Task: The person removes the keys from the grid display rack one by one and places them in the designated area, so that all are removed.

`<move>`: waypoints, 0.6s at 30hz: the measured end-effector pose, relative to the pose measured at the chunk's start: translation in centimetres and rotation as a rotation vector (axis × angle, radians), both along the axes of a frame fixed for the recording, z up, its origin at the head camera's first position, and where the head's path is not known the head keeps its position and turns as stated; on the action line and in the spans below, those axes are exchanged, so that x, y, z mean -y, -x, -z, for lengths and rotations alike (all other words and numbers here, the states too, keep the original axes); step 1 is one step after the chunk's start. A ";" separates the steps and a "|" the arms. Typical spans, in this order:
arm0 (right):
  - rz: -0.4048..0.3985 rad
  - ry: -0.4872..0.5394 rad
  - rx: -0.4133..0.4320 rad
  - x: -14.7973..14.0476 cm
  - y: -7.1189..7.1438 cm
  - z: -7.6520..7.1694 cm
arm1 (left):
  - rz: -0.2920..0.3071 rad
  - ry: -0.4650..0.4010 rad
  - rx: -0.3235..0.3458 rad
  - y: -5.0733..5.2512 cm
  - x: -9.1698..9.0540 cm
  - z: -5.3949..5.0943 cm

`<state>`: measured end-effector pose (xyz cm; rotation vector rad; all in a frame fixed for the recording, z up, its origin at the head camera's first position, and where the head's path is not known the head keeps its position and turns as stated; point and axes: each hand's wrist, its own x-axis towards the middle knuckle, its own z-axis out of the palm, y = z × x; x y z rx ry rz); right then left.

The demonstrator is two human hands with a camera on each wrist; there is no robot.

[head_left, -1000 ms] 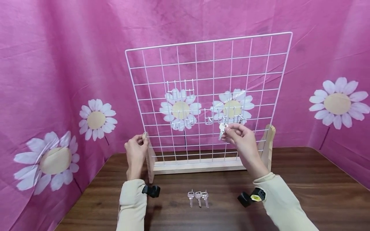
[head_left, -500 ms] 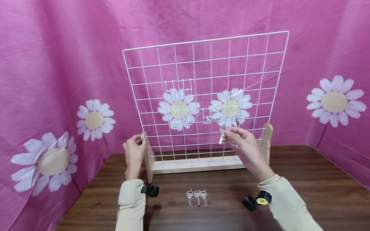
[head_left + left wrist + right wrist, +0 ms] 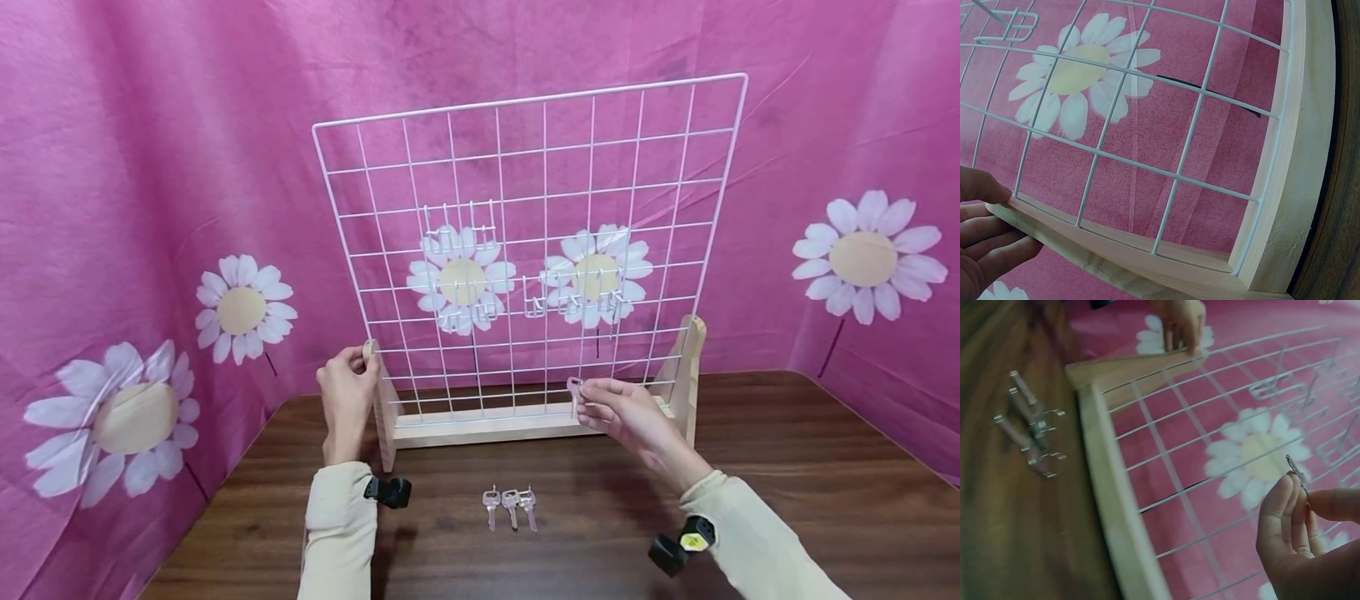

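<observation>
My left hand (image 3: 347, 402) pinches the top of the wooden left foot (image 3: 384, 417) of a white wire grid rack (image 3: 528, 102); the left wrist view shows thumb and fingers on either side of that wood. Between the thumb and fingers of my right hand (image 3: 633, 421) is a key (image 3: 574, 392), held in front of the grid's lower part, below the hooks. White wire hooks (image 3: 572, 304) hang in rows on the grid. What looks like another key (image 3: 614, 310) hangs edge-on at the rightmost hook. Three keys (image 3: 511, 508) lie side by side on the table.
The rack's wooden base bar (image 3: 480, 431) stands on a dark brown wooden table (image 3: 442, 567). Behind and at both sides hangs a pink cloth (image 3: 225, 150) printed with white daisies. Black wrist cameras (image 3: 388, 492) sit on both cuffs.
My right hand has moved down from near the right-hand hooks with the key still pinched. My left hand keeps its hold on the wooden foot. The view has shifted slightly.
</observation>
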<state>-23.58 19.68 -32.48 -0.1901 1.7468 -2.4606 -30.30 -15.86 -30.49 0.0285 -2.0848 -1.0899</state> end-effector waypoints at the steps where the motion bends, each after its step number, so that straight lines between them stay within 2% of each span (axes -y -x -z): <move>1: -0.011 -0.002 0.019 -0.1 0.1 0.5 | 0.002 -0.003 0.007 0.0 0.0 0.0; 8: -0.126 0.071 0.299 0.4 -1.1 4.5 | 0.000 -0.006 0.042 0.1 0.1 0.1; 13: -0.132 -0.094 0.267 1.9 -1.4 6.6 | -0.006 -0.009 0.023 0.1 0.1 -0.1; 18: -0.149 -0.311 0.212 2.5 -1.5 7.4 | -0.005 -0.003 0.022 0.2 0.0 -0.1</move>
